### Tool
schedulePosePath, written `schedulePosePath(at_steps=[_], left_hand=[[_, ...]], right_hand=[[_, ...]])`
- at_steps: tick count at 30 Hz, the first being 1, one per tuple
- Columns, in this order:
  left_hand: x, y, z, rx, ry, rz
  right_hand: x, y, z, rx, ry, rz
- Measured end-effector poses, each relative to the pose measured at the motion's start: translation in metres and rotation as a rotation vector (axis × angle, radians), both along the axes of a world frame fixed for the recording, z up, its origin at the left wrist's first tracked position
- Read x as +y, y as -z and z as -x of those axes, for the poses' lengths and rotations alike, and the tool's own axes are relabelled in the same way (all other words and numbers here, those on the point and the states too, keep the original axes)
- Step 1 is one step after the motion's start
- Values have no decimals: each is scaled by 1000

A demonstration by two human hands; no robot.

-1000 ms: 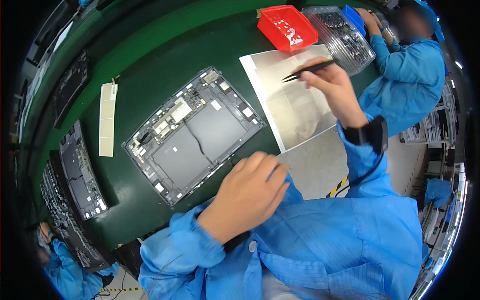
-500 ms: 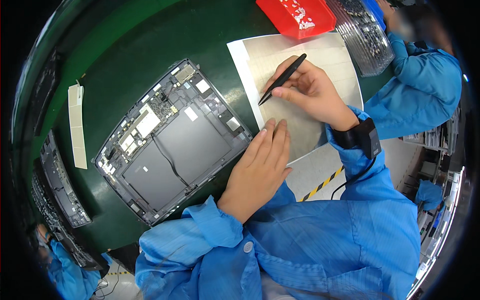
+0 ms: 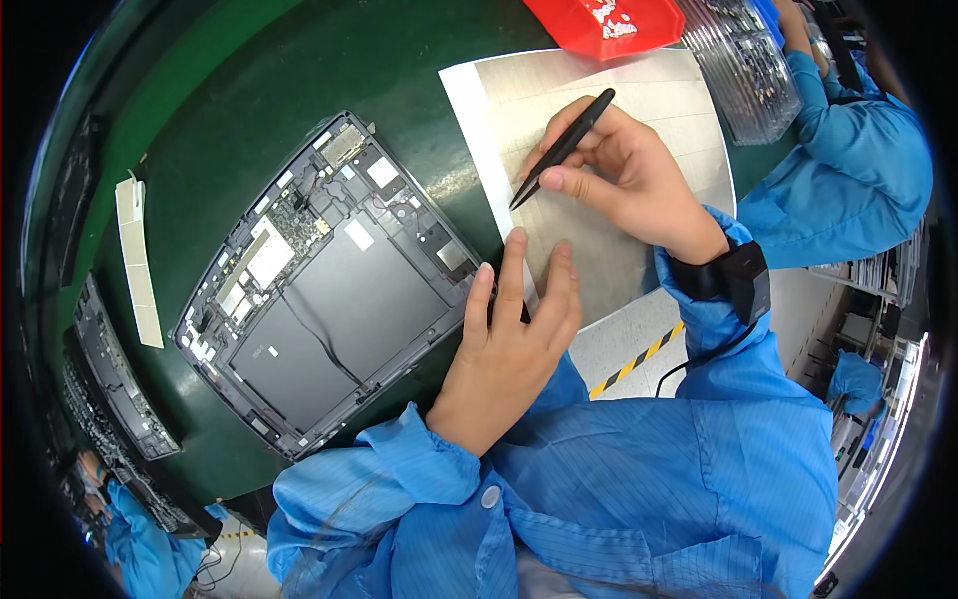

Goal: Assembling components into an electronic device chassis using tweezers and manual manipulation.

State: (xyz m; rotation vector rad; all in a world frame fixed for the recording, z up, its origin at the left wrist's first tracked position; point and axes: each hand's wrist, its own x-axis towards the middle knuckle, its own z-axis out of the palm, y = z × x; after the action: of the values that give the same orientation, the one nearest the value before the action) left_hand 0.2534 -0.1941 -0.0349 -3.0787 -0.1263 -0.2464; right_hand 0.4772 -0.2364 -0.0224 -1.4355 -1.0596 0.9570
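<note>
Black tweezers (image 3: 565, 146) are pinched in my right hand (image 3: 639, 180), tips pointing down at the left margin of a pale, silvery-beige sheet (image 3: 689, 130) with a white border. My left hand (image 3: 504, 349) lies with its fingers spread, the fingertips on or just over the sheet's lower left edge. Its index finger is close to the corner of an opened laptop base (image 3: 339, 299), which lies on the green table to the left. Circuit boards, cables and a large dark grey panel show inside that base. Whether anything sits between the tweezer tips is too small to tell.
A red bin (image 3: 609, 30) with small white pieces stands behind the sheet, beside stacked clear trays (image 3: 743, 80). Beige strips (image 3: 138, 262) and another opened laptop part (image 3: 122, 369) lie at the left. Co-workers in blue sleeves (image 3: 848, 190) are at far right and lower left.
The fingers of my left hand have spread apart. My right hand with the tweezers has shifted slightly along the sheet's left margin. The whole view has shifted a little.
</note>
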Motion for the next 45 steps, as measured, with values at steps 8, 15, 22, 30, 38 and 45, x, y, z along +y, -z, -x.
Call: schedulePosePath(at_steps=[8, 15, 22, 30, 38, 45], left_hand=[[-2, 2, 0, -18, -9, 14], [0, 1, 0, -25, -14, 41], [0, -1, -1, -16, -9, 45], [1, -2, -2, -14, -12, 60], [-3, 4, -2, -91, -55, 117], [-3, 3, -2, -106, -70, 141]], right_hand=[[-2, -2, -1, -6, -12, 16], [2, 0, -1, 34, -26, -5], [1, -2, -3, -11, -47, 20], [2, 2, -6, 27, -52, 21], [6, -5, -15, 127, -70, 92], [6, -7, -16, 183, -77, 122]])
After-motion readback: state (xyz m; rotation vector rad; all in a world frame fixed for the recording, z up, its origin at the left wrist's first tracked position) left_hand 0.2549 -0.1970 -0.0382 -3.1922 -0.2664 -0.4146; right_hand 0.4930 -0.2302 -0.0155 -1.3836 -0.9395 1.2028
